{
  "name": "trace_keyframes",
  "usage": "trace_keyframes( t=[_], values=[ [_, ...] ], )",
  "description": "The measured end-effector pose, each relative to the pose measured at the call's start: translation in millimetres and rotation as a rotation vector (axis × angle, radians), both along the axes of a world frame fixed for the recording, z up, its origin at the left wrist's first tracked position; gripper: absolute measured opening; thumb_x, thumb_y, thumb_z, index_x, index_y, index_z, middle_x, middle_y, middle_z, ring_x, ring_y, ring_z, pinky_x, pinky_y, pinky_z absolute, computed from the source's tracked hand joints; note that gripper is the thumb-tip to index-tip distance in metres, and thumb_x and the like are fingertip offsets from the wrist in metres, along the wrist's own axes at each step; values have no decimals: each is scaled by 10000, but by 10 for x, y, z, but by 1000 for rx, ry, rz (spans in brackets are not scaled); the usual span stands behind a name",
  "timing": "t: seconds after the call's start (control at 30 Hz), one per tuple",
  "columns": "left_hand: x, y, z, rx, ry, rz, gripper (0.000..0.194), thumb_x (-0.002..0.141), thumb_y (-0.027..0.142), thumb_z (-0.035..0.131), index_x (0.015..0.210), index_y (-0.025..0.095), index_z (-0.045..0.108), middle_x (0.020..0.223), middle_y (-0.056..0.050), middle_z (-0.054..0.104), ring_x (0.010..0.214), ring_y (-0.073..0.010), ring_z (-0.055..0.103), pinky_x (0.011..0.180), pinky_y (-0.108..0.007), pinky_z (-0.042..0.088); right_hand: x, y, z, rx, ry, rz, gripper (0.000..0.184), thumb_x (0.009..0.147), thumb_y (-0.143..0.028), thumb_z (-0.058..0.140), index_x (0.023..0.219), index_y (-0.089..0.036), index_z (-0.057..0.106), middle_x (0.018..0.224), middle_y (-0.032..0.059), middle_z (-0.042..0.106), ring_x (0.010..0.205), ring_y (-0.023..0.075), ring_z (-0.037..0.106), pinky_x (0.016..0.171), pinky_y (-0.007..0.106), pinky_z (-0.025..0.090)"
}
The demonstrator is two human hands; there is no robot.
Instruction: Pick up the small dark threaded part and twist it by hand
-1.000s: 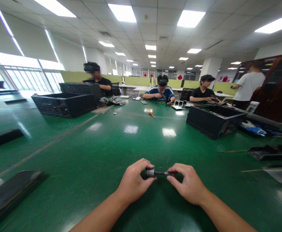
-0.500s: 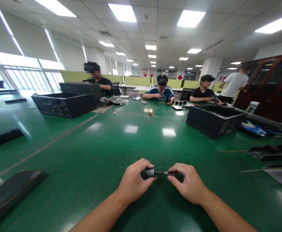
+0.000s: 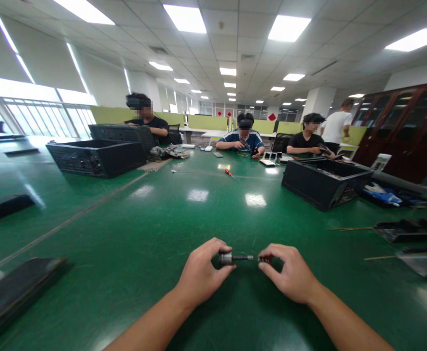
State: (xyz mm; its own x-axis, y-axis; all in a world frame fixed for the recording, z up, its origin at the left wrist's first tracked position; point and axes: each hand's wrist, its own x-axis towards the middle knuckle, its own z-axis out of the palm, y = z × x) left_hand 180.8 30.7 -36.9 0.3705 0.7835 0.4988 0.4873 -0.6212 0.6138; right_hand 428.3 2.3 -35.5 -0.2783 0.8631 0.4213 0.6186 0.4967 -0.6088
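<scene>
My left hand [image 3: 202, 273] pinches a small silver cylinder with a thin dark shaft [image 3: 235, 257] sticking out to the right, just above the green table [image 3: 132, 234]. My right hand [image 3: 290, 273] is closed in a pinch on a small dark piece [image 3: 263, 259] a short gap from the shaft's tip. Both hands hover low over the table near its front edge.
An open black computer case [image 3: 323, 183] stands at the right, another [image 3: 96, 156] at the far left. Black panels [image 3: 15, 292] lie at the front left and panels [image 3: 414, 229] at the right. A red-handled screwdriver [image 3: 229, 172] lies mid-table. Several people sit at the far end.
The dark piece in my right hand has come off the shaft; a small gap now separates it from the tip. A person in white at the back right has walked left.
</scene>
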Motion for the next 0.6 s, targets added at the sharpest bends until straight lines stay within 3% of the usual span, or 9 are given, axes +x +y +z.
trace_keyframes(
  t=[0.17, 0.27, 0.33, 0.43, 0.6],
  values=[
    [-23, 39, 22, -11, 66, 86, 313, 763, 203, 753, 1063, 239, 674, 973, -23, 677, 961, -213, 631, 877, -362, 500, 135, 105, -48, -34, 25, -101, 116, 846, -262, 635, 860, -180, 715, 817, 50, 722, 769, 205, 670, 747, 313, 498],
    [-70, 91, 20, -49, 84, 109, 354, 850, 277, 661, 1202, 264, 635, 1064, -35, 684, 1015, -218, 634, 939, -381, 491, 173, 143, -74, -65, 29, -128, 135, 845, -278, 634, 872, -180, 723, 832, 55, 729, 780, 214, 674, 759, 326, 505],
    [-156, 141, 27, -88, 85, 150, 313, 886, 334, 600, 1185, 247, 634, 1097, -47, 694, 1024, -222, 645, 948, -379, 493, 183, 154, -86, -71, 32, -132, 139, 846, -280, 631, 869, -180, 725, 829, 56, 730, 776, 216, 673, 761, 329, 505],
    [-418, 226, 53, -150, 94, 252, 331, 878, 436, 574, 1118, 210, 615, 1033, -62, 722, 934, -230, 682, 873, -361, 531, 185, 159, -98, -65, 44, -134, 137, 845, -277, 628, 862, -181, 725, 813, 53, 727, 765, 212, 670, 754, 325, 505],
    [-1134, 261, 86, -164, 206, 454, 460, 793, 559, 590, 1075, 198, 629, 980, -69, 761, 898, -265, 724, 834, -360, 567, 168, 160, -87, -53, 55, -128, 129, 834, -267, 643, 864, -178, 731, 803, 49, 729, 747, 203, 672, 733, 312, 503]
  ],
)
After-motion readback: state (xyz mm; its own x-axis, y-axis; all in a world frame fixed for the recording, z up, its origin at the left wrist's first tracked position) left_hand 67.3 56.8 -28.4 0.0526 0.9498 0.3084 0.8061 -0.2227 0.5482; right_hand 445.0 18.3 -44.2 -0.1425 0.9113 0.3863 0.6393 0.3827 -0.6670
